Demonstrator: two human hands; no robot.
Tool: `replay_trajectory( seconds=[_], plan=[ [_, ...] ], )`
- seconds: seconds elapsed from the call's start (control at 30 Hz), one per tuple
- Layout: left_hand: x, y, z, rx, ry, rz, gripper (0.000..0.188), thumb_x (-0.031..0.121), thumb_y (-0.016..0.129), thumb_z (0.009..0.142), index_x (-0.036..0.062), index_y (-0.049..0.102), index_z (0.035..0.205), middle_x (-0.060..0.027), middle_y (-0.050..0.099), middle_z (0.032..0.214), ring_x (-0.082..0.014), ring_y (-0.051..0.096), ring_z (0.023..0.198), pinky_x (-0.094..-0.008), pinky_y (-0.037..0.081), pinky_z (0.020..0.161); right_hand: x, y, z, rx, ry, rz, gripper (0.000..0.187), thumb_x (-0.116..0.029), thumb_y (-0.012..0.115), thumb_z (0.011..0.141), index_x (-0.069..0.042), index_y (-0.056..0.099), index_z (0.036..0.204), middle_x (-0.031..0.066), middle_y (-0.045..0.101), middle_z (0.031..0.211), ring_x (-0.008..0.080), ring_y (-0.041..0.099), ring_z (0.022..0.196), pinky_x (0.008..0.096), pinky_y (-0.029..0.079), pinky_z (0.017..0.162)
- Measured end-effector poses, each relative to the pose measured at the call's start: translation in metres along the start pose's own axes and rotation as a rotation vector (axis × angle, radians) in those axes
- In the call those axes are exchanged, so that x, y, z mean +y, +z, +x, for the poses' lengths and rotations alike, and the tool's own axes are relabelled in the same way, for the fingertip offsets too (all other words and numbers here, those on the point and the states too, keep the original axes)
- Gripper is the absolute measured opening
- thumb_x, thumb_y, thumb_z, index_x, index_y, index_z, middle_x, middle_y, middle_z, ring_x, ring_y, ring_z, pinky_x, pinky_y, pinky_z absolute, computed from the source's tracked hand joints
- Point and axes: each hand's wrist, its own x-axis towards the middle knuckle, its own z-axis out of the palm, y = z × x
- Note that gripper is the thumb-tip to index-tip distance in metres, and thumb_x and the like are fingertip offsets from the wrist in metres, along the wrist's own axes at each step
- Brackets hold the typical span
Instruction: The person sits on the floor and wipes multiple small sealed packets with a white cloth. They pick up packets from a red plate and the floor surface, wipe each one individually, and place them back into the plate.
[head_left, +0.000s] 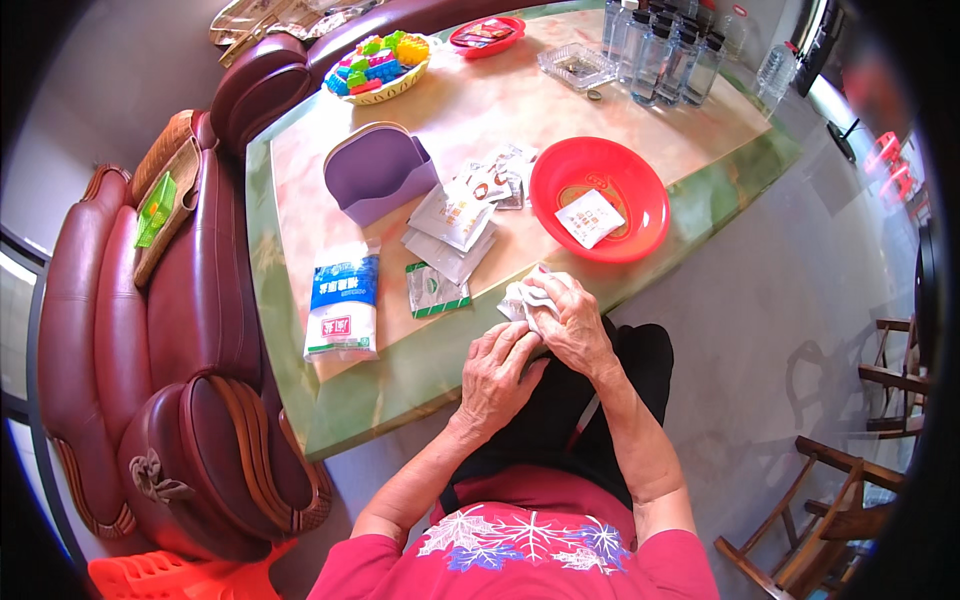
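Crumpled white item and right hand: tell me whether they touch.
Touching: the head view shows the right hand gripping the crumpled white item in its fingers.

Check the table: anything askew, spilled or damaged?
No spill or damage visible. Only the white packets look untidy: loosely heaped, overlapping at different angles, between the purple container and the red bowl.

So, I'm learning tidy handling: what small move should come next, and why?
Perhaps shift the right hand and left hand farther over the table: the crumpled white item is at its near edge, close to the lap, so a drop could miss it.
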Motion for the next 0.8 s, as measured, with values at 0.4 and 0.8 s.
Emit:
replay_trajectory(
  seconds=[0.4, 0.8],
  plan=[
    [-0.004, 0.013, -0.007, -0.005, -0.013, 0.123, 0.037, 0.016, 0.08, 0.075, 0.0097, 0.064, 0.108, -0.0064, 0.063, 0.119, -0.0276, 0.057, 0.118, -0.0407, 0.042, 0.096, 0.011, -0.011, 0.007, 0.173, -0.168, -0.161, 0.034, -0.001, 0.066, 0.079, -0.003, 0.063, 0.113, 0.0158, 0.059, 0.113, 0.0343, 0.056, 0.108, 0.0429, 0.046, 0.095],
    [-0.005, 0.013, -0.01, 0.03, 0.045, 0.131, 0.039, 0.014, 0.079, 0.075, 0.0095, 0.063, 0.11, -0.0056, 0.063, 0.119, -0.0264, 0.059, 0.114, -0.0394, 0.043, 0.094, 0.002, -0.01, -0.009, 0.044, -0.115, -0.236, 0.032, -0.011, 0.066, 0.08, -0.003, 0.062, 0.111, 0.018, 0.062, 0.101, 0.0358, 0.057, 0.097, 0.0447, 0.046, 0.089]
  ],
)
